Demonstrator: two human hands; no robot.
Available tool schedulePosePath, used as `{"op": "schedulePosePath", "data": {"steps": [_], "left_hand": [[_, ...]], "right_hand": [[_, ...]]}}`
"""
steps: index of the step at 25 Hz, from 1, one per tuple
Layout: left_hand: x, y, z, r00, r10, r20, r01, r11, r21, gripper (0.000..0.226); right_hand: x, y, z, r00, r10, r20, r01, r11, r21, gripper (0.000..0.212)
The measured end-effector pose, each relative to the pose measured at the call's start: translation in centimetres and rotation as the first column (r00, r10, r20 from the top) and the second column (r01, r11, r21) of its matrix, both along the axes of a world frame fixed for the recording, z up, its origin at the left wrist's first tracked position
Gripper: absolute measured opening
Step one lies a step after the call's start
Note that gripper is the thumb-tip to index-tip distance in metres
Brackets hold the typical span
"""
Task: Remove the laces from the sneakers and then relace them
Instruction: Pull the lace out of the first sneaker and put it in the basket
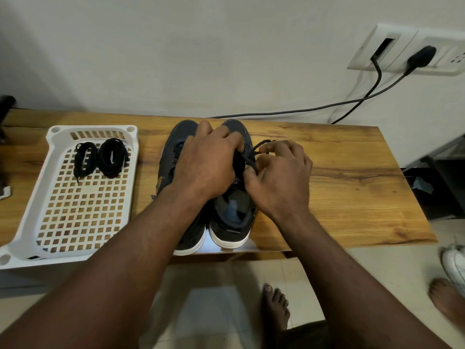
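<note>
Two dark sneakers with white soles stand side by side on the wooden table, toes toward the wall: the left sneaker (173, 157) and the right sneaker (232, 212). My left hand (208, 162) lies over both shoes, its fingers curled down on the right sneaker's lacing area. My right hand (279, 177) pinches a black lace (254, 153) that runs up from the right sneaker's eyelets. The left sneaker's eyelets that show look bare. Much of the right sneaker's tongue is hidden by my hands.
A white perforated basket (37, 222) sits at the table's left with two coiled black laces (99, 157) inside. Black cables (352, 102) run from a wall socket (407, 51) behind the table. Bare feet (275, 306) and a white shoe (453, 263) are on the floor.
</note>
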State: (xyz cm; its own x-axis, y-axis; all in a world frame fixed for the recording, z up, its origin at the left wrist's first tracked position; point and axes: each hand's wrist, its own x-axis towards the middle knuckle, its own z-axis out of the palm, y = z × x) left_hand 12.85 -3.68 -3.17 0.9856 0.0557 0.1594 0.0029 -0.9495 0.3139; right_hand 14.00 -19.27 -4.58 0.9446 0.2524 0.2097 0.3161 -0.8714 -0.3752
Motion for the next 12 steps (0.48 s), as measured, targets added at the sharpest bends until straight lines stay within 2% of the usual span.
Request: {"op": "schedulePosePath", "data": {"steps": [2,3,4,6,7,8,9,10,11,12], "left_hand": [[-0.1,-0.2,-0.4,0.999,0.02,0.043,-0.025,0.994,0.107,0.029],[-0.1,-0.3,-0.6,0.997,0.031,0.076,-0.038,0.995,0.096,0.022],[-0.1,-0.3,-0.6,0.992,0.049,0.113,-0.054,0.998,0.035,0.016],[0.0,-0.1,-0.6,0.977,0.174,0.12,-0.141,0.959,-0.246,0.009],[0.3,0.3,-0.4,0.963,0.261,0.063,-0.209,0.878,-0.43,0.011],[0.6,0.6,-0.2,0.946,0.323,-0.018,-0.267,0.747,-0.609,0.015],[0.7,1.0,0.1,0.934,0.346,-0.091,-0.293,0.595,-0.748,0.02],[0.8,1.2,0.3,0.931,0.341,-0.132,-0.295,0.486,-0.823,0.023],[0.7,1.4,0.5,0.939,0.315,-0.141,-0.279,0.454,-0.846,0.026],[0.6,1.5,0.8,0.952,0.28,-0.125,-0.257,0.504,-0.825,0.026]], "right_hand": [[0.1,0.1,0.1,0.999,-0.018,-0.042,0.019,1.0,0.02,0.027],[0.2,0.2,0.0,0.997,-0.029,-0.065,0.031,0.999,0.03,0.025],[0.2,0.3,0.1,0.995,-0.038,-0.089,0.042,0.998,0.049,0.024],[0.4,0.2,0.1,0.991,-0.036,-0.128,0.047,0.995,0.089,0.024],[0.5,0.2,0.2,0.99,-0.031,-0.141,0.044,0.994,0.095,0.028],[0.5,0.1,0.3,0.987,-0.029,-0.157,0.045,0.994,0.095,0.032],[0.6,0.2,0.5,0.984,-0.031,-0.175,0.048,0.995,0.093,0.036],[0.6,0.2,0.6,0.981,-0.034,-0.192,0.052,0.994,0.091,0.038],[0.7,0.3,0.7,0.979,-0.034,-0.203,0.054,0.994,0.094,0.038],[0.7,0.4,0.7,0.978,-0.031,-0.206,0.053,0.993,0.102,0.038]]}}
